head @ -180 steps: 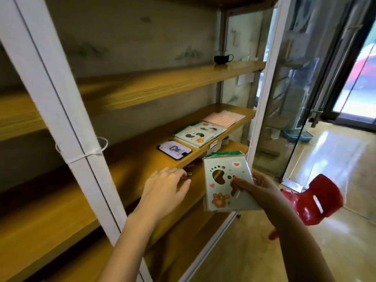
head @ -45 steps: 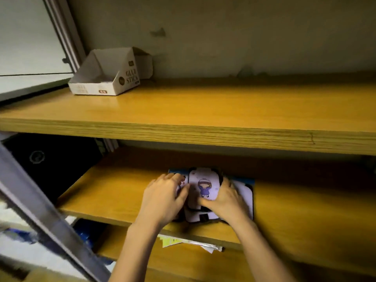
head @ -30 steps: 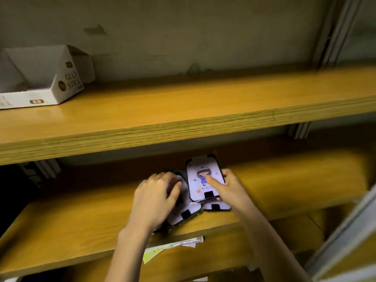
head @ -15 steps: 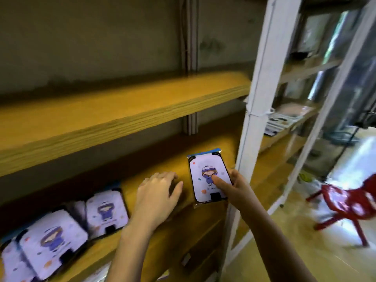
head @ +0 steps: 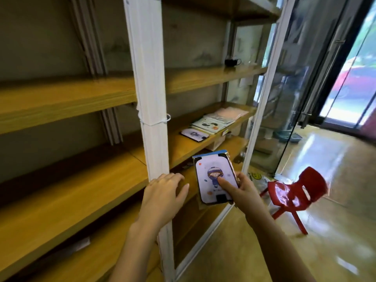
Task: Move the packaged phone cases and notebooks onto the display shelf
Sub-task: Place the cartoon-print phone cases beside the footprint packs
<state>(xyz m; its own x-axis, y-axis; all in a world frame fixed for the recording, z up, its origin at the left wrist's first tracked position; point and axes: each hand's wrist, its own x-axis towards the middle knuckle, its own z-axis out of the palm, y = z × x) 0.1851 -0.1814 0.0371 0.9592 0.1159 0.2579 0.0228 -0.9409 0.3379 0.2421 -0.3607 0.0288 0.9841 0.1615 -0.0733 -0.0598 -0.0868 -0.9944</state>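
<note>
- The right hand [head: 242,192] pinches a case [head: 213,178], thumb on its front, just in front of the shelf [head: 179,147].
- The left hand [head: 162,192] is loose and holds nothing.
- On the shelf lie a second case [head: 194,134] and notebooks [head: 211,124].

The right hand [head: 245,191] has picked up one phone case [head: 210,171] and carried it right, past the white post [head: 150,98]. The left hand [head: 163,193] has let go.

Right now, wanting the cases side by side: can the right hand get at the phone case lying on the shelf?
Probably yes: the right hand, though holding a packaged case, is right of the white post, and the shelf edge before the lying case looks unobstructed.
</note>
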